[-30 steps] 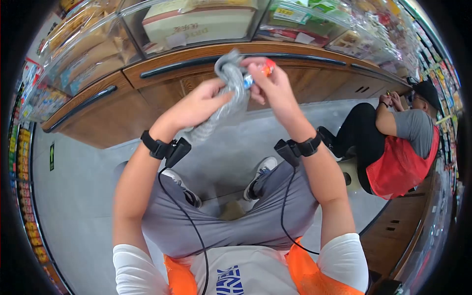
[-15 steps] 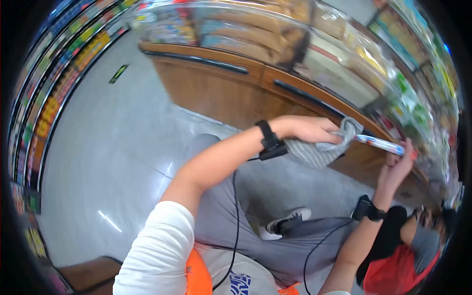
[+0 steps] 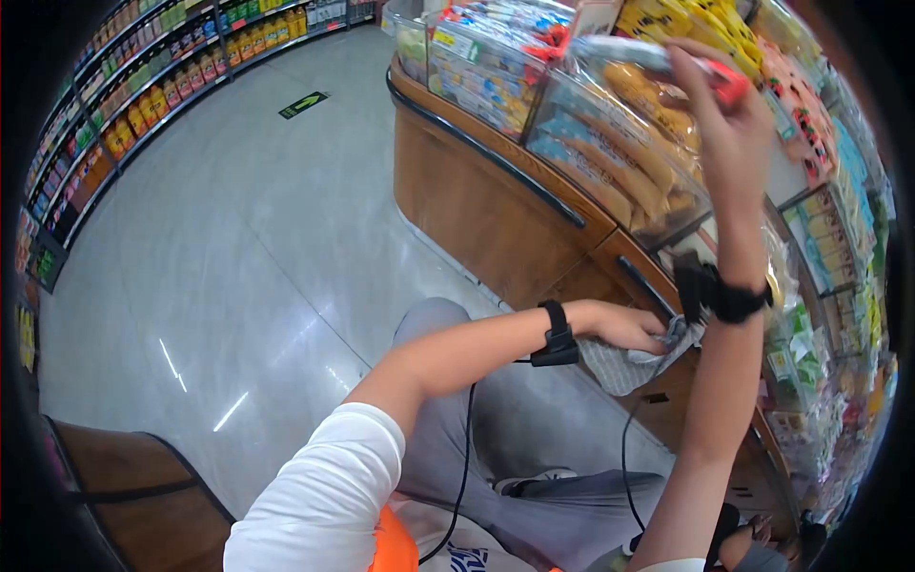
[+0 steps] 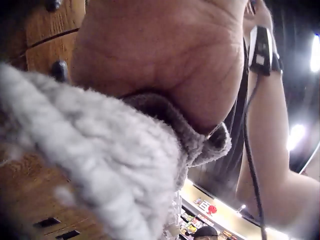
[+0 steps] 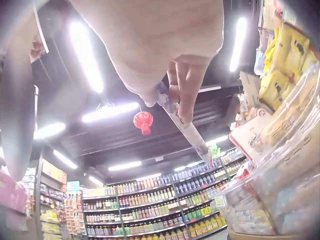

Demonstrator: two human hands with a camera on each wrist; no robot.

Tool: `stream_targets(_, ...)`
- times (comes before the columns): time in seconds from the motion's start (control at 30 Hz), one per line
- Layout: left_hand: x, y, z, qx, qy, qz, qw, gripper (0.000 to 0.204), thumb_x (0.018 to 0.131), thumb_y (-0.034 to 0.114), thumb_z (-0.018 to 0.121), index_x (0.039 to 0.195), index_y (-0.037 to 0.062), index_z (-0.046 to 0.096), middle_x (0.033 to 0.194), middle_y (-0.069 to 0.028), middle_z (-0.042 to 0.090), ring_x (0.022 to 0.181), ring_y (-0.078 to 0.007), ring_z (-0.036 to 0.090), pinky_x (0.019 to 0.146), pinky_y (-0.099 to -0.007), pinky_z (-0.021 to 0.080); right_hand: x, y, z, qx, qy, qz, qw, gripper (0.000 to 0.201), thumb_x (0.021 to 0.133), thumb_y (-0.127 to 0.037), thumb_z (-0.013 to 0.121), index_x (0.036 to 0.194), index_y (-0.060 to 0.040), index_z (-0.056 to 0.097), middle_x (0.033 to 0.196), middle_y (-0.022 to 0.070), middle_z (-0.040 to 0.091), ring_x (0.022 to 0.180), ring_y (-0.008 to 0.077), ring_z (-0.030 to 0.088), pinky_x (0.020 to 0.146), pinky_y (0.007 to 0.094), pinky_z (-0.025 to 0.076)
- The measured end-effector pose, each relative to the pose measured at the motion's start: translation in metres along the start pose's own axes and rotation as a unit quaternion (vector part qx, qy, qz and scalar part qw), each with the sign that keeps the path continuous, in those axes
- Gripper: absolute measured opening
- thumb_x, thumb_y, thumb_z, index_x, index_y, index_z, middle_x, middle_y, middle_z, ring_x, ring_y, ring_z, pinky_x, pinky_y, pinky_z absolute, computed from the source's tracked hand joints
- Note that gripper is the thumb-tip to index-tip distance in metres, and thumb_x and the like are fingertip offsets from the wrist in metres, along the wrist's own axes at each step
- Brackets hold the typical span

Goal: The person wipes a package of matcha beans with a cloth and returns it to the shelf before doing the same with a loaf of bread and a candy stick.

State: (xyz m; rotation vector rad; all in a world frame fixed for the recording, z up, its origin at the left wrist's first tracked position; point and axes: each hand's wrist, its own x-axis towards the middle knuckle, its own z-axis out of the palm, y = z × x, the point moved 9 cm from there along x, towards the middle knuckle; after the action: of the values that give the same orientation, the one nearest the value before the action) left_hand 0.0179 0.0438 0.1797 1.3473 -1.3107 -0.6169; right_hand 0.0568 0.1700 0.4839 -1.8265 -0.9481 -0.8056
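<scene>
My left hand (image 3: 620,326) grips a grey striped cloth (image 3: 618,370), bunched at the hand and hanging loose below it, in front of the wooden cabinet. Close up in the left wrist view, the fuzzy cloth (image 4: 100,155) hides the fingertips. Raised over the display bins, my right hand (image 3: 729,133) pinches a slim white printed stick (image 3: 620,50) with a red part near the hand. The right wrist view shows the stick (image 5: 187,131) pointing away from the fingers. It overlaps the bins in the head view, blurred.
Clear bins hold brown packaged bread (image 3: 610,157), small blue-and-white packets (image 3: 481,81) and yellow bags (image 3: 686,29). Below them is a wooden cabinet (image 3: 477,205) with black handles. Bottle shelves (image 3: 157,100) stand across the floor (image 3: 219,238). Another person (image 3: 762,555) is partly visible at lower right.
My view has turned left along the cabinet. The right hand has moved away from the cloth and up over the bins with the stick; the left hand still holds the cloth.
</scene>
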Motion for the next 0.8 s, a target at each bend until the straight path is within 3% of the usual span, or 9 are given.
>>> stream_targets(0.07, -0.026, 0.007, -0.012, 0.01, 0.023, -0.075, 0.997, 0.044, 0.104, 0.04, 0.057, 0.104, -0.0039, 0.063, 0.089, -0.0032, 0.059, 0.087, -0.0143, 0.052, 0.081, -0.0348, 0.046, 0.032, 0.02, 0.04, -0.008, -0.019, -0.024, 0.999, 0.026, 0.1, -0.021, 0.07, 0.119, -0.003, 0.073, 0.109, 0.0092, 0.076, 0.097, 0.0201, 0.075, 0.078, 0.0295, 0.059)
stream_targets(0.13, -0.042, 0.008, -0.025, 0.041, 0.026, -0.062, 0.997, 0.041, 0.104, 0.036, 0.057, 0.111, -0.0038, 0.063, 0.095, -0.0036, 0.064, 0.093, -0.0148, 0.055, 0.086, -0.0339, 0.047, 0.044, -0.01, 0.071, -0.181, 0.039, -0.204, 0.961, 0.026, 0.086, -0.016, 0.076, 0.108, -0.0013, 0.073, 0.094, 0.0162, 0.07, 0.088, 0.0288, 0.071, 0.078, 0.0379, 0.055)
stream_targets(0.2, -0.05, -0.008, -0.039, 0.035, 0.035, -0.054, 0.997, 0.039, 0.105, 0.033, 0.057, 0.117, -0.0035, 0.064, 0.102, -0.0046, 0.067, 0.098, -0.0152, 0.057, 0.091, -0.033, 0.047, 0.06, 0.01, 0.108, -0.205, 0.017, -0.184, 0.961, 0.012, 0.085, -0.009, 0.075, 0.097, -0.0054, 0.077, 0.086, 0.0125, 0.067, 0.078, 0.031, 0.068, 0.072, 0.0373, 0.055)
stream_targets(0.27, -0.054, -0.048, -0.053, -0.01, 0.057, -0.055, 0.997, 0.037, 0.106, 0.029, 0.055, 0.122, -0.003, 0.064, 0.108, -0.0062, 0.07, 0.103, -0.0157, 0.059, 0.096, -0.0321, 0.047, 0.069, 0.039, 0.134, -0.251, -0.003, -0.198, 0.948, 0.014, 0.085, -0.012, 0.075, 0.098, -0.0078, 0.077, 0.086, 0.0116, 0.067, 0.078, 0.0315, 0.068, 0.071, 0.0394, 0.054)
stream_targets(0.4, -0.077, -0.039, -0.077, 0.023, 0.107, -0.056, 0.992, 0.041, 0.107, 0.03, 0.054, 0.132, -0.0023, 0.061, 0.119, -0.0106, 0.072, 0.109, -0.0186, 0.061, 0.099, -0.0344, 0.047, 0.063, 0.071, 0.162, -0.351, -0.014, -0.253, 0.901, 0.015, 0.083, -0.015, 0.071, 0.096, -0.0113, 0.077, 0.086, 0.0122, 0.068, 0.079, 0.0338, 0.068, 0.072, 0.0434, 0.054)
stream_targets(0.43, -0.078, -0.039, -0.081, 0.046, 0.101, -0.091, 0.99, 0.043, 0.108, 0.031, 0.055, 0.135, -0.0015, 0.06, 0.124, -0.0116, 0.071, 0.113, -0.0199, 0.062, 0.102, -0.0353, 0.047, 0.061, 0.077, 0.165, -0.363, -0.03, -0.248, 0.898, 0.015, 0.082, -0.015, 0.07, 0.095, -0.0115, 0.077, 0.085, 0.0124, 0.068, 0.08, 0.0339, 0.068, 0.072, 0.0439, 0.054)
stream_targets(0.5, -0.079, -0.029, -0.083, 0.025, 0.1, -0.081, 0.991, 0.042, 0.108, 0.031, 0.055, 0.135, -0.001, 0.06, 0.126, -0.0116, 0.07, 0.116, -0.0205, 0.061, 0.103, -0.0349, 0.047, 0.06, 0.082, 0.173, -0.385, -0.066, -0.244, 0.887, 0.016, 0.081, -0.016, 0.068, 0.094, -0.012, 0.077, 0.083, 0.0127, 0.069, 0.081, 0.0341, 0.068, 0.073, 0.0448, 0.055)
stream_targets(0.7, -0.056, -0.018, -0.069, 0.01, 0.081, 0.02, 0.996, 0.041, 0.107, 0.026, 0.055, 0.137, -0.0012, 0.06, 0.131, -0.0132, 0.067, 0.121, -0.0217, 0.059, 0.106, -0.0338, 0.045, 0.07, 0.072, 0.182, -0.365, -0.055, -0.264, 0.891, 0.014, 0.079, -0.014, 0.07, 0.091, -0.0081, 0.074, 0.082, 0.0135, 0.071, 0.078, 0.0339, 0.069, 0.072, 0.0434, 0.055)
stream_targets(0.8, -0.056, -0.014, -0.063, 0.026, 0.069, 0.006, 0.997, 0.04, 0.106, 0.025, 0.054, 0.136, -0.0017, 0.06, 0.13, -0.0138, 0.068, 0.12, -0.0219, 0.06, 0.106, -0.0338, 0.046, 0.086, 0.067, 0.167, -0.276, 0.043, -0.234, 0.931, 0.015, 0.079, -0.012, 0.073, 0.093, -0.0064, 0.073, 0.083, 0.0146, 0.071, 0.076, 0.0326, 0.07, 0.069, 0.0415, 0.054)
